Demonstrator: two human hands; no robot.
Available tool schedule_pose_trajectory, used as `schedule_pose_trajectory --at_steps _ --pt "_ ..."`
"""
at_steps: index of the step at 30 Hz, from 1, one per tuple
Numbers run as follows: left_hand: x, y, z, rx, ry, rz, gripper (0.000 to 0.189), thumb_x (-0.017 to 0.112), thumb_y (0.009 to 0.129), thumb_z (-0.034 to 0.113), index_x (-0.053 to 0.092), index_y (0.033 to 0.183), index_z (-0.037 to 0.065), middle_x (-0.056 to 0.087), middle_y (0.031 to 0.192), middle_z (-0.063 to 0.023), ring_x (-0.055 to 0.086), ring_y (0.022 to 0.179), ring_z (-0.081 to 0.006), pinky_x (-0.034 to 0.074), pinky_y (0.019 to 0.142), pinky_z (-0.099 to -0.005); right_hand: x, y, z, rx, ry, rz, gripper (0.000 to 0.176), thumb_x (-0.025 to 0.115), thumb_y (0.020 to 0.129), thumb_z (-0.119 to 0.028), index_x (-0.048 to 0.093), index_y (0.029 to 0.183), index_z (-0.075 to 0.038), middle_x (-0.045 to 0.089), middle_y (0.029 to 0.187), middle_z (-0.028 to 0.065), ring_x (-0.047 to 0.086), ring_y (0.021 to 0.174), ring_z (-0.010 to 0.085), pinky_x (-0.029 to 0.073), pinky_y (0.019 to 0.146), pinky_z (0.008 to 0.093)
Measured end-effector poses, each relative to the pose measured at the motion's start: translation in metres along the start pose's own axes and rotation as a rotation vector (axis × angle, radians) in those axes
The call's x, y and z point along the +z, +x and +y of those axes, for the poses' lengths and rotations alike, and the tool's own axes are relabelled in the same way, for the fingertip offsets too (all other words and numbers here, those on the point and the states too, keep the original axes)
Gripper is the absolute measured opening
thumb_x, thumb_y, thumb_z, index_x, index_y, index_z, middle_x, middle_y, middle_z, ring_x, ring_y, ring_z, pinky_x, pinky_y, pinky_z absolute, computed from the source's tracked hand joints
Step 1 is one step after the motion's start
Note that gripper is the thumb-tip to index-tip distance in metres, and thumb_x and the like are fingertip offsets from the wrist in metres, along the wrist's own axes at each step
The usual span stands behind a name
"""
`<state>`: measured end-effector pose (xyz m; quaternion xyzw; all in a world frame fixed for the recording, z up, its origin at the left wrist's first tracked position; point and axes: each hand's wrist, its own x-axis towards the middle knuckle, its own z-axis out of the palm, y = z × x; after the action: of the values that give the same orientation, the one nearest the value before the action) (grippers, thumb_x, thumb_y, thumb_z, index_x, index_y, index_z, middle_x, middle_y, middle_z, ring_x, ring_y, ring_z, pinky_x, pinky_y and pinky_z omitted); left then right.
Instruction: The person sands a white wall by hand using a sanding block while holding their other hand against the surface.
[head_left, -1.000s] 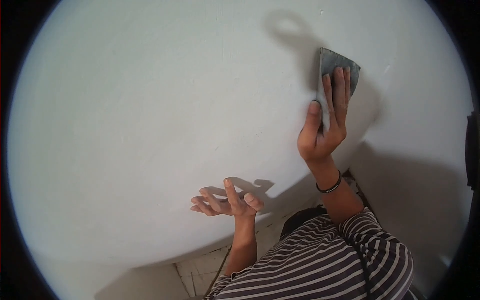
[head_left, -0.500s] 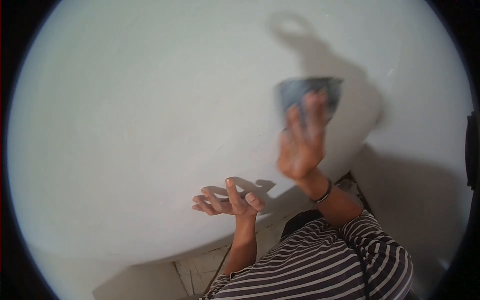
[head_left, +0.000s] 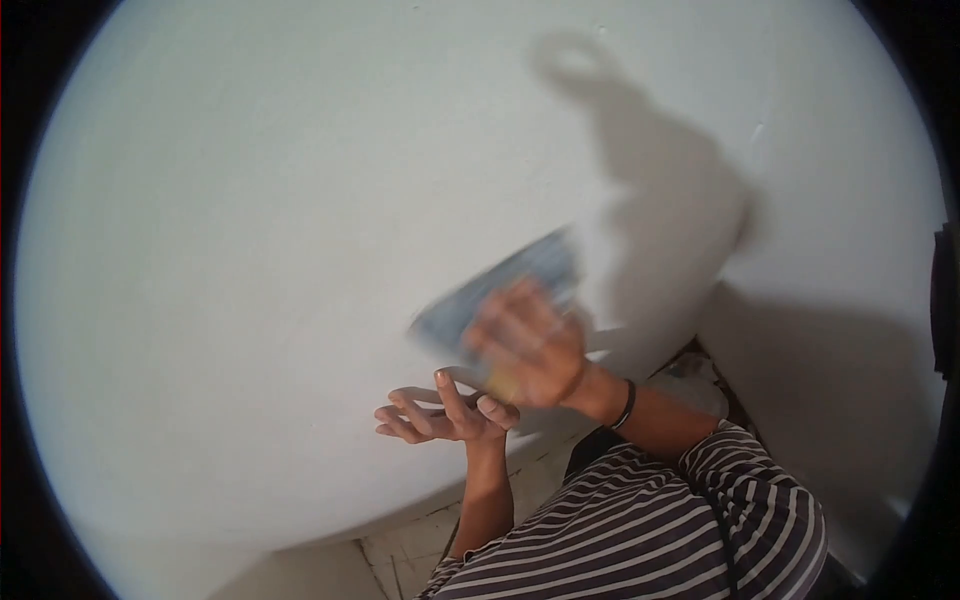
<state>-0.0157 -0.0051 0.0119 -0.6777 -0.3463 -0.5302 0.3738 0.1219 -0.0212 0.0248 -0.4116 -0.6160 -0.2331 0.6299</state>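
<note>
Sandpaper [head_left: 500,290], blurred mid-frame under the right hand [head_left: 528,348] pressing it to the wall [head_left: 250,250], may slip loose or scrape the open, empty left hand [head_left: 440,415] just below.

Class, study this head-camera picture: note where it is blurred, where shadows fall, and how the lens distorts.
Head view: the right hand and the grey sheet it holds are smeared by motion blur; the left hand is sharp; a large shadow lies on the white wall up and right of them; the fisheye lens bows the wall's lower edge and blackens the corners.
</note>
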Motion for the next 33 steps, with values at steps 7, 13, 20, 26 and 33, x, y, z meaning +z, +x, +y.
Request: schedule_pose_trajectory --at_steps 7,13,20,26,33 --pt "-0.006 0.008 -0.003 0.018 0.049 -0.037 0.052 0.028 0.096 0.039 0.05 0.132 0.009 0.027 0.151 -0.0227 0.013 0.143 -0.0409 0.004 0.114 -0.0604 -0.02 0.041 0.047 0.04 -0.194 0.23 0.041 0.054 0.083 -0.012 0.062 0.122 -0.006 0.051 0.132 0.0256 0.048 0.124 0.0475 0.038 0.103 0.0569" --pt "-0.003 0.006 -0.002 0.028 0.032 -0.019 0.052 0.027 0.096 0.038 0.05 0.132 0.009 0.027 0.151 -0.0228 0.012 0.143 -0.0402 0.003 0.114 -0.061 -0.004 0.015 0.01 -0.169 -0.04 0.057 0.037 0.055 0.086 -0.009 0.062 0.121 -0.002 0.052 0.131 0.0268 0.044 0.128 0.0452 0.036 0.105 0.057" --pt "-0.006 0.009 -0.004 0.026 0.05 -0.033 0.051 0.028 0.096 0.037 0.049 0.133 0.009 0.027 0.15 -0.0238 0.013 0.144 -0.0392 0.004 0.114 -0.0602 -0.023 0.048 0.057 0.054 -0.283 0.285 0.043 0.054 0.082 -0.01 0.063 0.124 -0.008 0.044 0.141 0.0245 0.042 0.13 0.0446 0.037 0.106 0.0565" --pt "-0.004 0.008 -0.001 0.028 0.031 -0.003 0.051 0.027 0.095 0.038 0.052 0.129 0.009 0.028 0.149 -0.0238 0.013 0.143 -0.0393 0.005 0.114 -0.0598 -0.01 0.017 0.021 -0.163 -0.185 0.081 0.035 0.051 0.088 -0.017 0.064 0.118 -0.007 0.053 0.131 0.0183 0.048 0.126 0.0386 0.032 0.108 0.0579" --pt "-0.006 0.006 -0.005 0.015 0.046 -0.019 0.053 0.025 0.095 0.04 0.051 0.129 0.008 0.029 0.149 -0.0228 0.012 0.143 -0.0411 0.007 0.113 -0.0619 -0.019 0.043 0.061 0.078 -0.14 0.403 0.037 0.047 0.092 -0.005 0.053 0.125 0.01 0.04 0.14 0.0331 0.035 0.134 0.0479 0.025 0.111 0.0583"
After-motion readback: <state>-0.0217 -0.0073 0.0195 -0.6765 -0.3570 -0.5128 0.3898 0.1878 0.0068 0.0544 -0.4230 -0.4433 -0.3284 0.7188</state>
